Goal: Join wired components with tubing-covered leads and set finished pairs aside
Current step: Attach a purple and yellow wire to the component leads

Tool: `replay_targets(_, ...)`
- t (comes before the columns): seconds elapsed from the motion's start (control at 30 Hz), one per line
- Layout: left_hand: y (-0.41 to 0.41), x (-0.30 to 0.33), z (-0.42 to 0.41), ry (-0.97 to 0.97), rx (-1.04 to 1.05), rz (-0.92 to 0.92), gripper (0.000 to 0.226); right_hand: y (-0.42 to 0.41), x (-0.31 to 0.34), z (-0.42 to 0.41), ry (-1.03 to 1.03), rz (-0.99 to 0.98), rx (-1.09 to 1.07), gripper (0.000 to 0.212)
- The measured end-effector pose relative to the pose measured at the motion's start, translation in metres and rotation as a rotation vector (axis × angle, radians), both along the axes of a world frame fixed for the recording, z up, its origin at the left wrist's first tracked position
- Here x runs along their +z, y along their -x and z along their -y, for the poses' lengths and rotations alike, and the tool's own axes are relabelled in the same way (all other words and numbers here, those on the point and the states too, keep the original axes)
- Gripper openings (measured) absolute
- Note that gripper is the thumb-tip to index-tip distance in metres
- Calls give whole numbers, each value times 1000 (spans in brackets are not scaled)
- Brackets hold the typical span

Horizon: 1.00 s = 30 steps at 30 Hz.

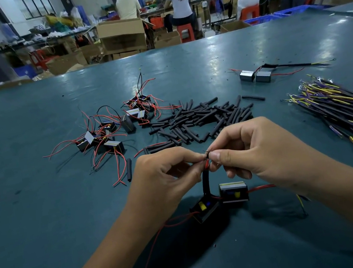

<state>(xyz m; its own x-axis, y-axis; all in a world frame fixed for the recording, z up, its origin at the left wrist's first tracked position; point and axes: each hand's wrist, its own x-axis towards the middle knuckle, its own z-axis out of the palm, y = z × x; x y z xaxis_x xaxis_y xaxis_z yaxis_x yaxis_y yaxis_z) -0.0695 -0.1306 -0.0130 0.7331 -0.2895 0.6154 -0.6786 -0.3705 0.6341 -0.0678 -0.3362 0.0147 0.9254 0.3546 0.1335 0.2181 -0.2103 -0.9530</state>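
Both hands, left hand point(168, 172) and right hand point(251, 156), pinched the bared wire ends point(206, 156) above 2 components point(219, 199). Twisting tightly before sliding the tubing point(205, 181) up would likely serve best.

Single view, head-worn wide-angle camera. Position: above the near edge of the teal counter point(31, 134). Facing: forward and down. Nearness: close over both hands, forearms entering from the bottom corners. Far field: workshop with seated workers point(180, 0). No second view.
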Motion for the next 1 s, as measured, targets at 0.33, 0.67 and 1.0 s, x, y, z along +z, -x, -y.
replay_targets(0.33,2,1,-1,102,-26,-173,5,5,0,-7,-46,32,-66,8)
replay_targets(0.67,5,8,1,-49,18,26,16,4,-5,-5,-27,103,-45,12)
replay_targets(1.0,9,20,-6,-30,-70,-396,26,3,-9,-3,32,173,-78,15)
